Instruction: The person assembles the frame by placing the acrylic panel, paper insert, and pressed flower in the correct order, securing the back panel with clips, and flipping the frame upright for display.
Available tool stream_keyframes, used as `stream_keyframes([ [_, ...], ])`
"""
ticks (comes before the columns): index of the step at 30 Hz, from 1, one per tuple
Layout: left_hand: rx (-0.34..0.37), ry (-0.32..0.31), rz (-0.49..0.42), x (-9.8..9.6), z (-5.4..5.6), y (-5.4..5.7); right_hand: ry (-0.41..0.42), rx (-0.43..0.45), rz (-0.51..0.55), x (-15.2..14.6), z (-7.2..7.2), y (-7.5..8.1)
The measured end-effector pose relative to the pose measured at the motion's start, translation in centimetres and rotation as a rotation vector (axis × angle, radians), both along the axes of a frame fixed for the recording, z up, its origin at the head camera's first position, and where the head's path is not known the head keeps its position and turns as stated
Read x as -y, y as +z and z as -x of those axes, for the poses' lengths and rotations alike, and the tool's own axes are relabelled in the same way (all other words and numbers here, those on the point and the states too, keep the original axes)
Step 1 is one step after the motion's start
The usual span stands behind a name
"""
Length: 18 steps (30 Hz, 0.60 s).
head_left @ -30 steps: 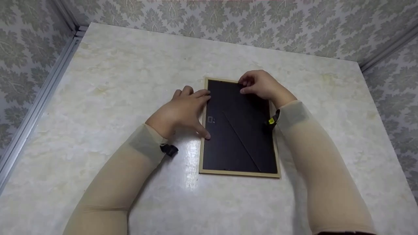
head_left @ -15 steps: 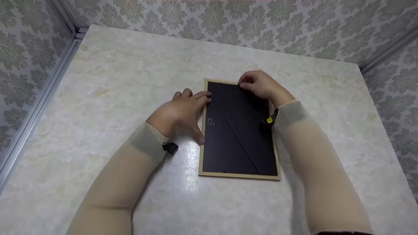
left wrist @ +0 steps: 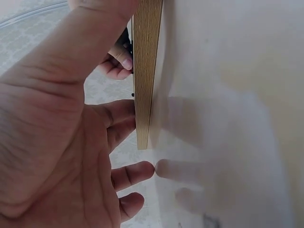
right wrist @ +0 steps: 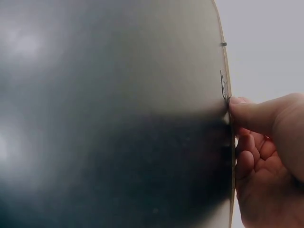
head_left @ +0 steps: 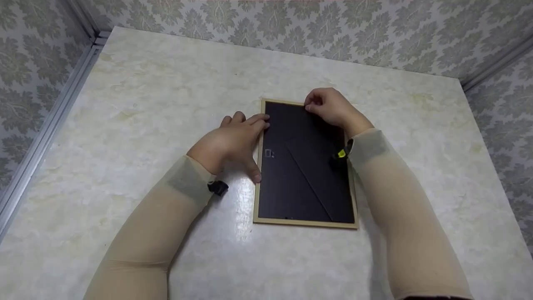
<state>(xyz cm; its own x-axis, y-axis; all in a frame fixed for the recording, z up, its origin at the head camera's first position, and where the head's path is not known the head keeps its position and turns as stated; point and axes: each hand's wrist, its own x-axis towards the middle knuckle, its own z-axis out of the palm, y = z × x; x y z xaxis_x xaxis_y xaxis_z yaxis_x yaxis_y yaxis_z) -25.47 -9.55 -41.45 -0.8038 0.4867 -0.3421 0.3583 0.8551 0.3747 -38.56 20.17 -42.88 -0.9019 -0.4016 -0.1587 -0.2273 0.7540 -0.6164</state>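
Observation:
A picture frame (head_left: 304,175) lies face down on the table, with a black backing panel and a thin light wood border. My left hand (head_left: 231,139) rests spread along its left side, two fingertips over the border and the thumb lower down against it. In the left wrist view, the other fingers of that hand extend past the frame's corner, near the tabletop. At the far edge my right hand (head_left: 331,106) pinches the border with curled fingers. Its thumb (right wrist: 254,116) meets the edge beside a small metal tab (right wrist: 223,85) in the right wrist view.
The pale marbled table (head_left: 175,79) reaches back to a patterned wall (head_left: 275,25). A metal rail (head_left: 54,112) runs along the left side. On the frame's backing are a small metal hanger (head_left: 268,153) and a diagonal seam (head_left: 308,179).
My right thumb has moved up from the black panel to the far border. My left thumb has drawn back off the panel onto the left border. The frame stays in place.

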Motion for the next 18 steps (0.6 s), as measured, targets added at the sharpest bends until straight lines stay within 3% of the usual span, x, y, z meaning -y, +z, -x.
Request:
stream_keyframes([
  [18, 0.016, 0.045, 0.001, -0.35, -0.12, 0.26, -0.020, -0.060, 0.022, 0.28, -0.33, -0.45],
])
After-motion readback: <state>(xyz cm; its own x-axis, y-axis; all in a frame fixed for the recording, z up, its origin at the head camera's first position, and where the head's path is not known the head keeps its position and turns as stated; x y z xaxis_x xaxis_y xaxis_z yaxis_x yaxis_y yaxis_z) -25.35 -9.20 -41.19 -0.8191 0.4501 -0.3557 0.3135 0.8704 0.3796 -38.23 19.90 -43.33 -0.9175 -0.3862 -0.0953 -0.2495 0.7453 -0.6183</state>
